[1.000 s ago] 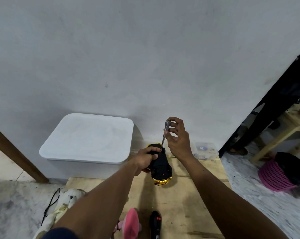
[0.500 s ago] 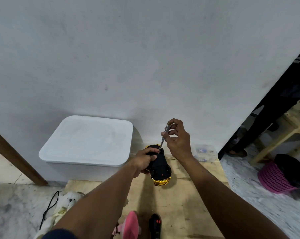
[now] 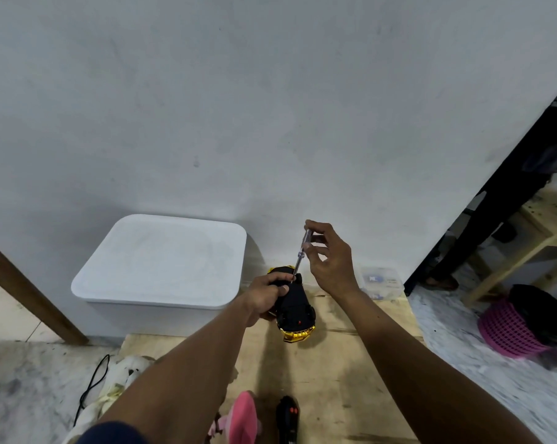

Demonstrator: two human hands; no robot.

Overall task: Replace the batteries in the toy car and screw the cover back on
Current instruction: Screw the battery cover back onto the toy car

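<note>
A gold toy car (image 3: 294, 310) lies upside down on the wooden table (image 3: 344, 373), its black underside facing up. My left hand (image 3: 269, 294) grips the car's far end and holds it steady. My right hand (image 3: 326, 256) pinches the clear handle of a small screwdriver (image 3: 301, 251) between thumb and fingertips. The screwdriver stands nearly upright, its tip on the car's underside right beside my left thumb. The screw and the battery cover are too small to make out.
A white lidded bin (image 3: 162, 267) stands left of the car against the wall. A clear plastic box (image 3: 381, 282) sits at the table's back right. A black remote control (image 3: 288, 418) and a pink toy (image 3: 243, 418) lie at the near edge. A pink basket (image 3: 507, 328) is on the floor, right.
My right fingers have shifted along the screwdriver handle, as in twisting it. The car and my left hand have stayed where they were.
</note>
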